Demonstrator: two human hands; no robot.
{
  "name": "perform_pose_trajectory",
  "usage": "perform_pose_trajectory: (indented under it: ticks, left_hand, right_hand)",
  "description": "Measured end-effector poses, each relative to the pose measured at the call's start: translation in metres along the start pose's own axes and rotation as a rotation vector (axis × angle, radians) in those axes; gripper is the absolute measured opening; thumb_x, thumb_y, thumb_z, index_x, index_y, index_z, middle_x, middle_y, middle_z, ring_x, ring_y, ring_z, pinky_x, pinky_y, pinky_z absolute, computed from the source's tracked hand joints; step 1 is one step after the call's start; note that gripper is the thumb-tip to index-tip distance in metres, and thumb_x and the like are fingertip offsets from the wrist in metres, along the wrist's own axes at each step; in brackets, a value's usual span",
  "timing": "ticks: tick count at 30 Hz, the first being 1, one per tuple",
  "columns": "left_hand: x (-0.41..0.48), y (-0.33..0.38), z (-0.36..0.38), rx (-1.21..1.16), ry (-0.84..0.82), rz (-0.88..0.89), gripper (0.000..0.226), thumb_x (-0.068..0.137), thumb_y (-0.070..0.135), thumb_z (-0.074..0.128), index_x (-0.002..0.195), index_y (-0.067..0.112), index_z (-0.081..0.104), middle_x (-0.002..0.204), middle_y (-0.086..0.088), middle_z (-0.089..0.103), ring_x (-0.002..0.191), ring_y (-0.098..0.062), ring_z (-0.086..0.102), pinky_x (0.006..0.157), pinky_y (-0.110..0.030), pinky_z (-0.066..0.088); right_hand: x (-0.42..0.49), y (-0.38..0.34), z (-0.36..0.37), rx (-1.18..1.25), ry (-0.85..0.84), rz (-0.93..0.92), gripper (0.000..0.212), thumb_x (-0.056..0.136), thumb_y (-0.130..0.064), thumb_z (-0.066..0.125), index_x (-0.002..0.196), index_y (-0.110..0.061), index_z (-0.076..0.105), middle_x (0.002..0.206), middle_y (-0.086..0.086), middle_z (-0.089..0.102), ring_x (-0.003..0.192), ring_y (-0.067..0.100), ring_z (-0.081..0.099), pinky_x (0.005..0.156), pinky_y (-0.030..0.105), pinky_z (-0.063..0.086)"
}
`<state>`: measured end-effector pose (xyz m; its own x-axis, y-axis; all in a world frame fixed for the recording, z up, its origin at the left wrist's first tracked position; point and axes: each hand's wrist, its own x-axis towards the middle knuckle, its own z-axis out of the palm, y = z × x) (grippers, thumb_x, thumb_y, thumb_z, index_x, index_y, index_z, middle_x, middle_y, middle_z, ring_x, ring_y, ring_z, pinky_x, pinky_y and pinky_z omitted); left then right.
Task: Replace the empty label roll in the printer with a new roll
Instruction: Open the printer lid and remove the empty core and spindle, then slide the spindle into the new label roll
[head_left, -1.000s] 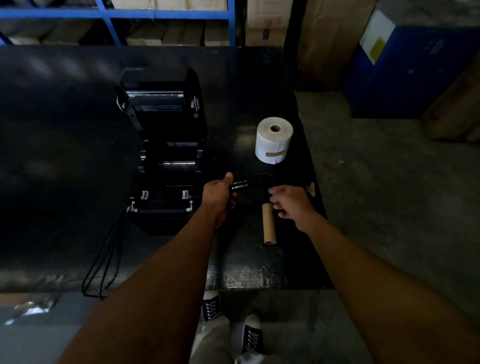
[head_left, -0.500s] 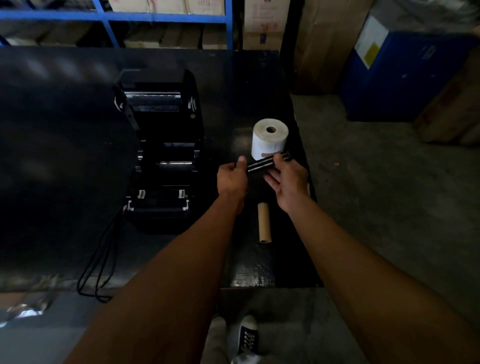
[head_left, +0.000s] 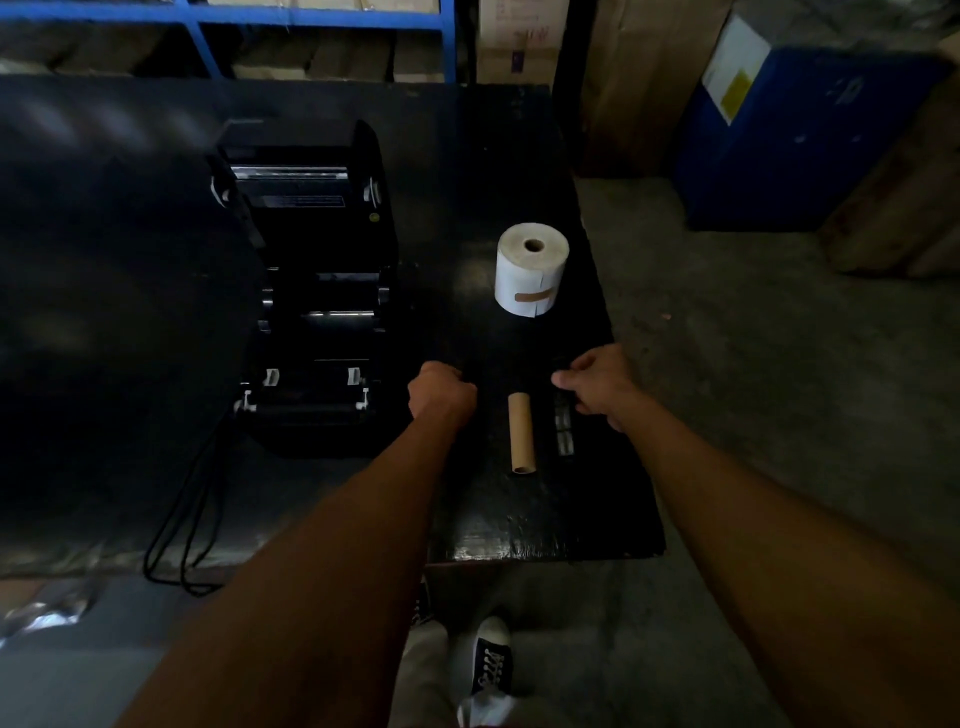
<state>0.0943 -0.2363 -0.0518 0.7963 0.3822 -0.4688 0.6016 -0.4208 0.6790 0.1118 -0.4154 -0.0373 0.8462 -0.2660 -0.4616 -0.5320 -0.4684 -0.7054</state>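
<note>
White label roll (head_left: 531, 270) upright, taped shut

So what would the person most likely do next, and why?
Probably reach the right hand forward to the new label roll. The printer is open, the empty core lies on the table, and the black spindle lies beside it.

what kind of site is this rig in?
Probably a warehouse or stockroom: blue shelving loaded with cardboard boxes, a bare concrete floor, and a label printer on a black worktable.
</note>
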Motion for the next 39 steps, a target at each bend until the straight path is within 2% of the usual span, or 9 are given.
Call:
perform_pose_trajectory:
  ticks: [5, 9, 14, 19, 21, 28, 30, 34, 39]
  left_hand:
    - [-0.006, -0.018, 0.003, 0.063, -0.036, -0.039, 0.027, 0.081, 0.014, 0.07, 0.107, 0.008, 0.07, 0.112, -0.018, 0.068, 0.099, -0.033, 0.068, 0.084, -0.043, 0.058]
    - [-0.004, -0.034, 0.008, 0.077, -0.018, -0.06, 0.027, 0.077, 0.017, 0.077, 0.103, 0.011, 0.071, 0.109, -0.016, 0.07, 0.096, -0.032, 0.069, 0.085, -0.042, 0.058]
    - [-0.002, -0.044, 0.013, 0.095, -0.003, -0.017, 0.027, 0.076, 0.017, 0.08, 0.1, 0.008, 0.07, 0.107, -0.016, 0.07, 0.096, -0.031, 0.068, 0.086, -0.04, 0.057]
    - [-0.007, -0.043, 0.017, 0.342, 0.019, 0.057, 0.043, 0.076, 0.027, 0.08, 0.108, 0.004, 0.061, 0.112, -0.018, 0.065, 0.105, -0.034, 0.063, 0.082, -0.04, 0.054]
    - [-0.007, -0.043, 0.019, 0.353, 0.009, 0.026, 0.047, 0.077, 0.028, 0.08, 0.11, 0.003, 0.059, 0.115, -0.019, 0.064, 0.108, -0.035, 0.062, 0.083, -0.039, 0.053]
    - [-0.006, -0.043, 0.017, 0.326, -0.013, 0.008, 0.046, 0.077, 0.03, 0.079, 0.11, 0.002, 0.062, 0.112, -0.018, 0.065, 0.103, -0.033, 0.064, 0.083, -0.041, 0.057]
    - [-0.008, -0.039, 0.015, 0.341, 0.006, 0.035, 0.043, 0.081, 0.029, 0.076, 0.11, 0.002, 0.061, 0.113, -0.02, 0.063, 0.105, -0.035, 0.063, 0.081, -0.04, 0.055]
    - [-0.01, -0.019, 0.002, 0.386, 0.035, 0.17, 0.029, 0.091, 0.024, 0.061, 0.107, 0.001, 0.061, 0.114, -0.024, 0.062, 0.105, -0.041, 0.061, 0.081, -0.04, 0.052]
    - [-0.012, 0.035, -0.024, 0.457, 0.041, 0.365, 0.027, 0.091, 0.02, 0.05, 0.112, 0.008, 0.062, 0.115, -0.022, 0.061, 0.105, -0.043, 0.06, 0.084, -0.043, 0.05]
  right_hand:
    - [-0.006, 0.014, 0.013, -0.133, 0.018, -0.038, 0.039, 0.08, -0.007, 0.077, 0.067, -0.018, 0.042, 0.101, 0.017, 0.066, 0.097, 0.033, 0.067, 0.086, 0.049, 0.058]
    - [0.0, 0.025, 0.022, -0.165, -0.018, -0.015, 0.021, 0.077, -0.013, 0.081, 0.077, -0.01, 0.061, 0.096, 0.018, 0.071, 0.089, 0.032, 0.071, 0.084, 0.047, 0.059]
    - [0.004, 0.032, 0.028, -0.201, -0.016, -0.027, 0.022, 0.075, -0.018, 0.084, 0.074, -0.011, 0.063, 0.091, 0.018, 0.074, 0.084, 0.033, 0.072, 0.083, 0.048, 0.059]
    - [0.008, 0.034, 0.03, -0.19, -0.005, -0.016, 0.026, 0.073, -0.017, 0.085, 0.065, -0.011, 0.061, 0.077, 0.017, 0.074, 0.071, 0.03, 0.074, 0.076, 0.047, 0.062]
    - [0.008, 0.036, 0.029, -0.152, 0.009, 0.01, 0.027, 0.072, -0.017, 0.086, 0.064, -0.009, 0.061, 0.069, 0.015, 0.072, 0.061, 0.027, 0.073, 0.073, 0.046, 0.063]
    - [0.011, 0.038, 0.027, -0.09, 0.009, 0.02, 0.033, 0.074, -0.016, 0.085, 0.058, -0.01, 0.057, 0.065, 0.011, 0.068, 0.053, 0.021, 0.069, 0.064, 0.038, 0.063]
    - [0.012, 0.035, 0.024, -0.088, 0.011, 0.015, 0.033, 0.076, -0.017, 0.083, 0.058, -0.01, 0.056, 0.064, 0.01, 0.067, 0.051, 0.019, 0.067, 0.06, 0.035, 0.062]
    - [0.017, 0.023, 0.01, -0.088, -0.003, -0.016, 0.028, 0.082, -0.013, 0.077, 0.064, -0.007, 0.057, 0.073, 0.017, 0.067, 0.058, 0.025, 0.066, 0.071, 0.045, 0.063]
    - [0.025, -0.005, -0.022, -0.149, 0.027, -0.128, 0.026, 0.083, -0.008, 0.075, 0.064, -0.012, 0.057, 0.074, 0.017, 0.063, 0.065, 0.027, 0.061, 0.073, 0.043, 0.058]
